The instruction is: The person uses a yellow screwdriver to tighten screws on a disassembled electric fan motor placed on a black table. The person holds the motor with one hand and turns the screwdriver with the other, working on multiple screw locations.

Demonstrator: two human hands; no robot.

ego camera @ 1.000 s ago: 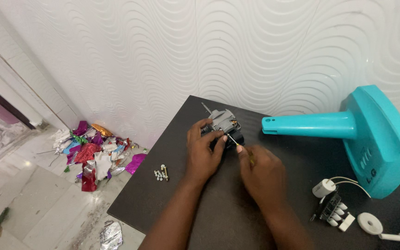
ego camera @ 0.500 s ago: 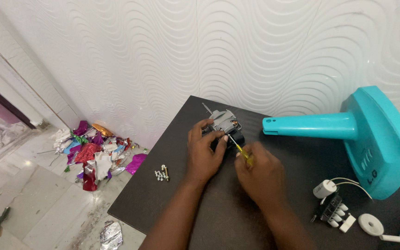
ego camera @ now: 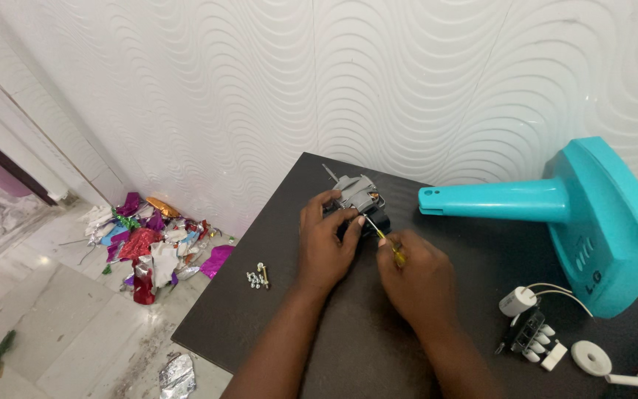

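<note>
A small grey and black fan motor (ego camera: 358,196) with a thin shaft sticking up sits on the dark table (ego camera: 260,318). My left hand (ego camera: 326,240) wraps around its near side and holds it steady. My right hand (ego camera: 416,277) grips a screwdriver (ego camera: 382,238) with a yellow handle; its metal tip touches the motor's right side.
A teal fan base and neck (ego camera: 570,214) lies on its side at the right. A small pile of screws (ego camera: 257,277) rests left of my hands. White capacitor with wires (ego camera: 518,301), a switch block (ego camera: 534,340) and a white knob (ego camera: 591,357) lie at lower right. Coloured foil scraps (ego camera: 149,244) litter the floor.
My right hand has shifted slightly, tilting the screwdriver so more of its yellow handle shows. The left hand and the motor stay where they were.
</note>
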